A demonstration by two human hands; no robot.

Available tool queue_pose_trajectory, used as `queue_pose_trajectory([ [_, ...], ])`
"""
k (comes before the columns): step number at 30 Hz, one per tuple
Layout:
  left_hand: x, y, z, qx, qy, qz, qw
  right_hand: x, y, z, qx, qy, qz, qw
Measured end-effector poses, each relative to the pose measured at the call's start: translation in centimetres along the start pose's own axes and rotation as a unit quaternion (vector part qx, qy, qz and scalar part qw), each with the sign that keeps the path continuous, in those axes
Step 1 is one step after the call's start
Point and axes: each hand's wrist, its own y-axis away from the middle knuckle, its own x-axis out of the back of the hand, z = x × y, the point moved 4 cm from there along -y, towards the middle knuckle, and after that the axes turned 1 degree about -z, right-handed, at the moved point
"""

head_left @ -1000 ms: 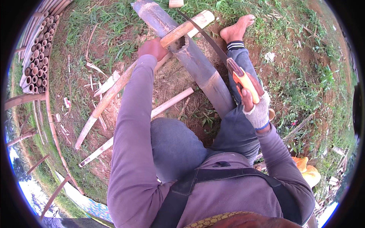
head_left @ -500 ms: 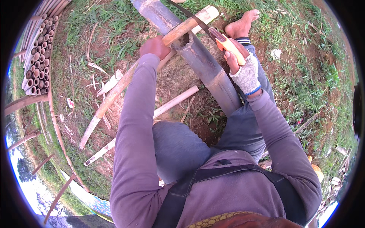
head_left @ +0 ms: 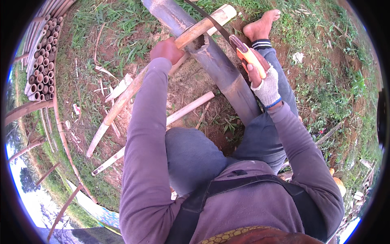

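So the person is sitting on the ground with a thick grey bamboo pole (head_left: 211, 61) running diagonally from the top centre down toward their lap, long axis pointing away and to the left. A lighter split bamboo slat (head_left: 134, 89) crosses over it, its long axis going from upper right down to lower left. The left hand (head_left: 166, 49) is wrapped tight around that slat just left of the pole, fingers fully closed on it. The right hand (head_left: 260, 73), in a fingerless knit glove, has its fingers closed around the orange handle of a saw (head_left: 227, 34), whose dark blade angles up and left across the slat where it rests on the pole. So the cut spot lies between the two hands, closer to the left one. A bare foot (head_left: 262, 25) sits just right of the blade, and a stack of bamboo tubes (head_left: 40, 61) lies well off left.
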Motion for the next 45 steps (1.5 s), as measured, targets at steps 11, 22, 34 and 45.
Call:
queue_pose_trajectory([
  [11, 0.0, -0.3, 0.1, 0.026, 0.009, 0.008, 1.0, 1.4, 0.7, -2.1, 0.081, 0.063, 0.033, 0.994],
  [22, -0.2, 0.0, -0.3, 0.007, 0.006, 0.036, 0.999, 1.5, 3.1, 2.6, 0.105, 0.061, 0.039, 0.992],
  [34, -1.3, 2.3, -6.8, -0.128, 0.043, 0.2, 0.97, -1.5, 1.4, 4.7, 0.017, 0.136, 0.003, 0.99],
  [45, 0.7, 19.2, -11.1, -0.078, 0.019, 0.079, 0.994, -4.8, -4.8, -6.7, 0.394, 0.357, -0.091, 0.842],
])
